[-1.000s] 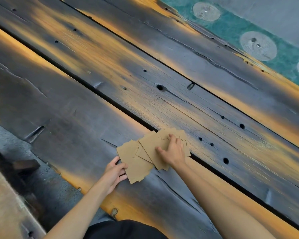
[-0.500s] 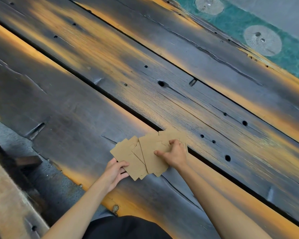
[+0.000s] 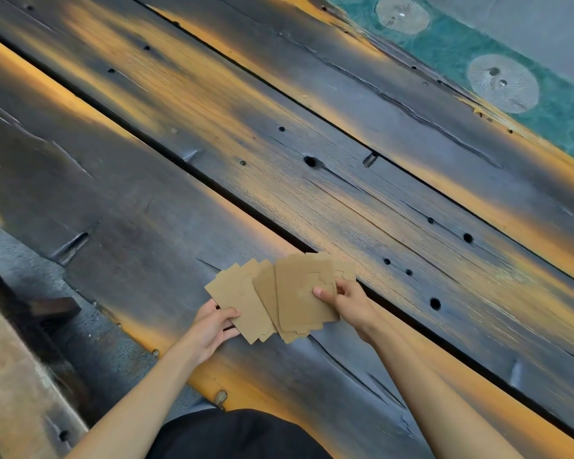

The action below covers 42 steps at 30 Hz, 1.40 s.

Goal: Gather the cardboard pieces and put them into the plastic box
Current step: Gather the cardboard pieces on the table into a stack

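Several flat brown cardboard pieces (image 3: 295, 293) lie fanned and overlapping on the dark wooden planks, near the front middle. My left hand (image 3: 212, 326) grips the left pieces at their lower edge, thumb on top. My right hand (image 3: 348, 301) pinches the right-hand pieces from the right side, thumb pressed on the top sheet. The two bunches overlap in the middle. No plastic box is in view.
The table is made of wide dark, orange-streaked planks (image 3: 312, 193) with gaps and holes between them. A teal patterned surface (image 3: 497, 71) runs along the far right edge. A lower grey ledge with a dark block (image 3: 53, 308) lies at the left.
Both hands have drawn the cardboard pieces together and lifted their near edges; the right hand moved from pressing flat on the sheets to pinching them. The fan is tighter now.
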Available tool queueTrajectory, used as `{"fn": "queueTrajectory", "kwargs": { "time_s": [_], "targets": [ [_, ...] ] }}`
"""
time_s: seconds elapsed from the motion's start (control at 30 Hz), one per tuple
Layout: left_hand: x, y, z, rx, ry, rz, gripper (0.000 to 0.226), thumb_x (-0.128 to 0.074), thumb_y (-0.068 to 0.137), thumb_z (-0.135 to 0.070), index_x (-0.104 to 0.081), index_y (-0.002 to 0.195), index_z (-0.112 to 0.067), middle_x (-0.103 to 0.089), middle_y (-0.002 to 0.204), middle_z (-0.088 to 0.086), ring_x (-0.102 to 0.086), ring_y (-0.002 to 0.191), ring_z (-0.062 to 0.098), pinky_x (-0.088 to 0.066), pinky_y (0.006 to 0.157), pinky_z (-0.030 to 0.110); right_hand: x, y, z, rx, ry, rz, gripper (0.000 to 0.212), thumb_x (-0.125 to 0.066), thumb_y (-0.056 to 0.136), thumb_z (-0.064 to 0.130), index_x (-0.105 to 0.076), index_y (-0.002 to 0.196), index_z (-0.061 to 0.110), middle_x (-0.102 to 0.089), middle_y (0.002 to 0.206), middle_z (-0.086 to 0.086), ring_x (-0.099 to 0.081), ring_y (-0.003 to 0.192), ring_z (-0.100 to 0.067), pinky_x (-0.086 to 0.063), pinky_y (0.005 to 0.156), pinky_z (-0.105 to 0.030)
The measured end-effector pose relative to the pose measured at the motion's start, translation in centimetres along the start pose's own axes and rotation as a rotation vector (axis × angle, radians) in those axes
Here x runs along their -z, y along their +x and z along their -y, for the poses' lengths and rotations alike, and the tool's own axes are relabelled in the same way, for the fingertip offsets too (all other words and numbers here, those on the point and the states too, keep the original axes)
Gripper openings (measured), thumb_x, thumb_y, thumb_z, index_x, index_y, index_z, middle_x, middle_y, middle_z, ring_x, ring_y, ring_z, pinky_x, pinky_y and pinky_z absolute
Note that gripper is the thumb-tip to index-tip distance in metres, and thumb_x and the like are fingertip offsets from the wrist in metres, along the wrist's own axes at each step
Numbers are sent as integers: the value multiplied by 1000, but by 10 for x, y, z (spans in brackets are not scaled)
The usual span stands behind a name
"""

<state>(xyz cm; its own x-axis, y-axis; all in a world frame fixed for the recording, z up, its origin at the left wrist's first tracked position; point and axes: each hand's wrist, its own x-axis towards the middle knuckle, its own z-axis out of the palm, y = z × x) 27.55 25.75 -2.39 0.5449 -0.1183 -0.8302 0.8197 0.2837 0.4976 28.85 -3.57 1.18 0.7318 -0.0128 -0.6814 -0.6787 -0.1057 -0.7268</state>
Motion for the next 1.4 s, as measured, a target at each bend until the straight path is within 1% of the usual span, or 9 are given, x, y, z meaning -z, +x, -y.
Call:
{"fn": "queueTrajectory", "kwargs": {
  "time_s": [0.2,0.33,0.43,0.57,0.7,0.9,1.03,1.23,1.4],
  "targets": [
    [0,-7,-4,-28,-16,49,42,-61,94,10,-57,134,-2,-73,126,22,-71,115,37,-62,88,46,0,-10,7,-5,190,-15,20,-73,94,22,-75,113,15,-80,108,-1,-76,100,-19,-61,73,-25],
    [0,-13,-4,-49,-38,170,51,-73,90,-4,-57,138,-8,-73,129,18,-71,119,33,-62,94,45,-22,-15,11,5,179,32,22,-74,93,20,-74,114,13,-80,108,-3,-77,99,-23,-64,80,-36],
    [1,-18,-3,-58,-92,265,62,-82,83,-11,-57,140,-9,-69,135,20,-68,124,36,-61,94,45,-35,-18,13,-4,194,43,20,-74,93,17,-74,112,12,-81,105,-4,-78,95,-24,-64,70,-35],
    [4,-21,-1,-43,-185,297,64,-84,78,-9,-62,137,-7,-67,137,23,-69,122,37,-63,89,43,-42,-21,13,14,199,6,23,-78,89,13,-74,111,12,-81,105,-3,-77,98,-22,-64,80,-33],
    [2,-24,1,-42,-173,317,43,-75,85,-3,-73,128,-10,-69,135,22,-71,119,36,-64,87,42,-48,-24,13,70,72,-47,28,-84,83,16,-76,110,17,-80,106,-2,-75,100,-20,-62,84,-29],
    [-5,-25,0,-48,-128,322,51,-74,85,-4,-64,135,-6,-69,134,22,-70,120,37,-64,87,42,-56,-24,6,141,-150,-44,42,-83,84,23,-73,125,20,-76,114,0,-70,107,-17,-58,95,-40],
    [-5,-23,1,-49,-50,288,48,-75,85,-6,-67,132,-8,-72,131,19,-71,118,36,-64,87,42,-53,-18,-4,160,-363,-71,42,-77,85,42,-73,124,27,-71,115,0,-64,110,-16,-55,97,-42],
    [-1,-18,3,-67,-28,198,42,-78,81,-9,-75,122,-13,-75,126,18,-74,113,33,-65,82,38,-17,4,-20,48,-446,-577,63,-70,89,48,-52,139,15,-54,135,-11,-50,125,-29,-46,102,-44],
    [4,-16,0,-71,-10,198,41,-81,79,-13,-78,120,-18,-75,127,16,-73,115,33,-65,83,37,7,18,-32,-170,-514,-612,86,-80,77,53,-40,143,16,-50,144,-12,-40,133,-36,-41,107,-51]
  ]
}}
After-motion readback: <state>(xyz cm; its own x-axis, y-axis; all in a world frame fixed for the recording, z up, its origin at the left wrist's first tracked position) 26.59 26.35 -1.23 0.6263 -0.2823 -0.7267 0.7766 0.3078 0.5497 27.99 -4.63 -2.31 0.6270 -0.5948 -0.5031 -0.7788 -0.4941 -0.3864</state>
